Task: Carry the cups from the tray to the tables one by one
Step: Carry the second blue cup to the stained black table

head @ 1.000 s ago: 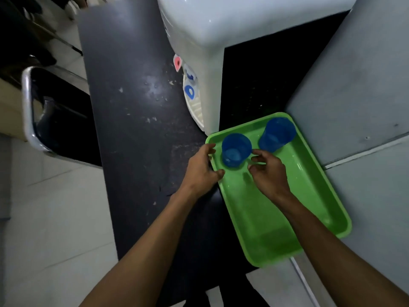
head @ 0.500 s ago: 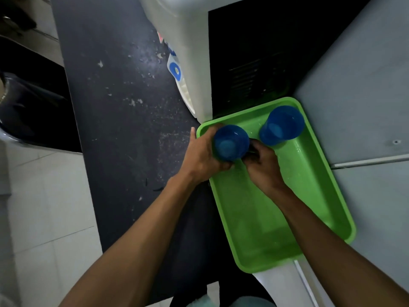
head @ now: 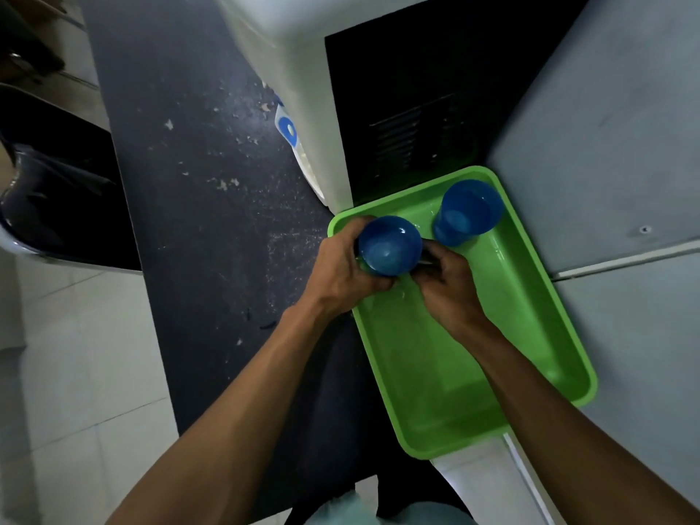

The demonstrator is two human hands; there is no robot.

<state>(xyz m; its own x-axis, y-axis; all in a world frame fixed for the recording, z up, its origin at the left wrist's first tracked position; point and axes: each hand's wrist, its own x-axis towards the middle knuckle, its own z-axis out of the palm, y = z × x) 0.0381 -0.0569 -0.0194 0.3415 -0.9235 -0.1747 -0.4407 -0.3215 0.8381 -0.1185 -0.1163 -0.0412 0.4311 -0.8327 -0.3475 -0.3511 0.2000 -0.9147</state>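
Below me a dark speckled floor strip runs beside a white water dispenser (head: 303,81), and the green tray (head: 530,335) sits on a grey worktop (head: 606,108) to my right. My left hand (head: 341,267) and right hand (head: 447,289) both wrap the near blue cup (head: 390,246) from opposite sides, fingers curled round its wall, at the tray's far left corner. It stands upright, mouth facing up at me; whether its base has left the tray floor I cannot tell. The second blue cup (head: 469,214) stands just beyond my right hand, apart from the first. The lift, I judge, goes straight up along the cup's axis, clearing the tray rim.
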